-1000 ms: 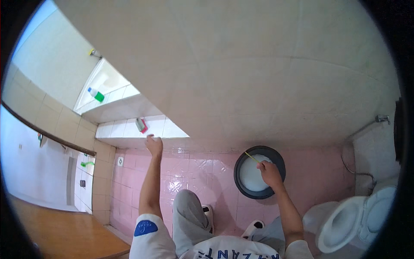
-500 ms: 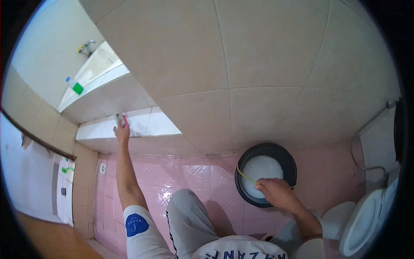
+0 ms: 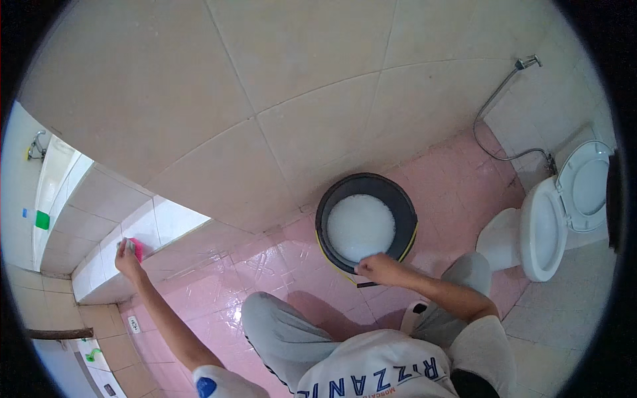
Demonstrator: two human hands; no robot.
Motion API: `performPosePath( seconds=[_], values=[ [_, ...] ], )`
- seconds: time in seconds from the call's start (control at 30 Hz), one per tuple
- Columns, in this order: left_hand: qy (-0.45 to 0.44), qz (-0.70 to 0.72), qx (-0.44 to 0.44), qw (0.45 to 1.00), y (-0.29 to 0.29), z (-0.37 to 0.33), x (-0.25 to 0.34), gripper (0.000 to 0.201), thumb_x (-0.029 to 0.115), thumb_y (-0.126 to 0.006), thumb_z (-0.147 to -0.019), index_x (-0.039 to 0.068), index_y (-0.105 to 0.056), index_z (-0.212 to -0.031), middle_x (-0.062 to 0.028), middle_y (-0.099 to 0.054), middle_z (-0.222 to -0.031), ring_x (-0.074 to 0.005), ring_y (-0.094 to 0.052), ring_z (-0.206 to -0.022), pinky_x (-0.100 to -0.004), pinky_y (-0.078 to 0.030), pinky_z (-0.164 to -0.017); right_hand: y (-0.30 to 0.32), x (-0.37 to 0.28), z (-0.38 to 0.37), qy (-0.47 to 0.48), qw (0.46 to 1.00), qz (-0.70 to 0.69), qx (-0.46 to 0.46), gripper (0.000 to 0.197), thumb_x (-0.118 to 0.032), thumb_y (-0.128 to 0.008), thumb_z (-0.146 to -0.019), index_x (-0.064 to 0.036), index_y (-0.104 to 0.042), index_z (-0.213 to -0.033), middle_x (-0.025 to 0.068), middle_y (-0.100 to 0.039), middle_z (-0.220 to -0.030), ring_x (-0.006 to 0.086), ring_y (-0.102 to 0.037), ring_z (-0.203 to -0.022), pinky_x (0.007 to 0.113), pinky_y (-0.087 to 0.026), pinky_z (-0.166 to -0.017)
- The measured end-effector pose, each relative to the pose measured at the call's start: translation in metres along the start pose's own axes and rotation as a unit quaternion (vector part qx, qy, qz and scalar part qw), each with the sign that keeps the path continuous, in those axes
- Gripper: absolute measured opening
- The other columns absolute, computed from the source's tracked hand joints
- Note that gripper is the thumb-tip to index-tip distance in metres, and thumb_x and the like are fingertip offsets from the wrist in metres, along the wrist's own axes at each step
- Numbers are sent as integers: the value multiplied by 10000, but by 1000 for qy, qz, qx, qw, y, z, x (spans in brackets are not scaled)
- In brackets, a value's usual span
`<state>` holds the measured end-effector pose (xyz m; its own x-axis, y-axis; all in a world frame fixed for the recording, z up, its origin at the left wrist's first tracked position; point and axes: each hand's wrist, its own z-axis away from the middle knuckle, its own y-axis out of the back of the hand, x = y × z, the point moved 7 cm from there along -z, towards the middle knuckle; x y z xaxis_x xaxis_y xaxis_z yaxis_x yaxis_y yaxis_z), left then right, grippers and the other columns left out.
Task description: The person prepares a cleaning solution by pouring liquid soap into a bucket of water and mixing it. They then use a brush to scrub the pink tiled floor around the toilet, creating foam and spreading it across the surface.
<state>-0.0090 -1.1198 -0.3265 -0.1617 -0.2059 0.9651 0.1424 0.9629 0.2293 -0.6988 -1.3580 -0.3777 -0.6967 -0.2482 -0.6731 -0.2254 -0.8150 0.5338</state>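
My left hand (image 3: 127, 259) reaches out to a white tiled ledge (image 3: 169, 222) at the left and closes around a small pink and grey object (image 3: 135, 247) lying on it. My right hand (image 3: 377, 268) grips the near rim of a black bucket (image 3: 332, 205) on the pink floor. The bucket is filled with white foamy water (image 3: 361, 225) and has a thin yellow band along its side. My grey-trousered knees are bent just below the bucket.
A white toilet (image 3: 541, 232) with its lid up stands at the right. A spray hose (image 3: 504, 93) hangs on the beige tiled wall above it. A green and blue bottle (image 3: 40, 219) rests on a higher shelf at far left. Pink floor tiles (image 3: 265, 265) lie between ledge and bucket.
My right hand has shifted from the bucket's far rim to its near rim. My left hand has stayed at the pink and grey object on the ledge. The view has swung to the right.
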Motion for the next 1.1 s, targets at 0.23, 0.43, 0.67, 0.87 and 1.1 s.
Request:
performPosePath(
  seconds=[0.23, 0.43, 0.67, 0.87, 1.1],
  values=[
    [22, 1, -203, 979, -49, 276, 108, 265, 41, -624, -875, 35, -694, -1130, -29, -646, -909, -105, -567, -809, -247, -467, -759, 13, 102, -131, 2, 940, 311, 143, 220, -152, -553, -847, -3, -665, -965, 227, -660, -984, 388, -638, -902, 458, -517, -795],
    [104, 23, -411, 905, -179, 401, 98, 195, 29, -601, -891, 30, -711, -1052, -68, -686, -1019, -138, -597, -856, -280, -483, -767, -59, 211, -195, -145, 952, 267, 30, 247, -117, -546, -827, -11, -669, -1013, 217, -660, -1050, 373, -635, -962, 443, -516, -841],
    [38, 84, -389, 917, -201, 427, 61, 217, -23, -540, -906, 22, -707, -1036, -67, -586, -950, -138, -546, -810, -267, -453, -714, -40, 201, -202, -156, 968, 196, 29, 248, -106, -547, -823, -19, -665, -1023, 205, -661, -1047, 354, -633, -961, 434, -514, -846],
    [11, 55, -327, 943, -195, 404, 66, 204, -50, -540, -900, 13, -701, -1008, -65, -574, -932, -127, -538, -780, -258, -447, -682, -41, 203, -186, -167, 969, 177, 32, 250, -96, -549, -819, -27, -662, -1031, 195, -662, -1044, 338, -632, -960, 426, -511, -850],
    [26, 106, -314, 943, -193, 396, 66, 188, -32, -555, -905, 14, -697, -1019, -51, -572, -922, -115, -532, -779, -255, -445, -686, -13, 196, -183, -173, 972, 151, 57, 255, -85, -550, -815, -36, -658, -1041, 183, -663, -1042, 319, -631, -959, 417, -509, -856]
  ],
)
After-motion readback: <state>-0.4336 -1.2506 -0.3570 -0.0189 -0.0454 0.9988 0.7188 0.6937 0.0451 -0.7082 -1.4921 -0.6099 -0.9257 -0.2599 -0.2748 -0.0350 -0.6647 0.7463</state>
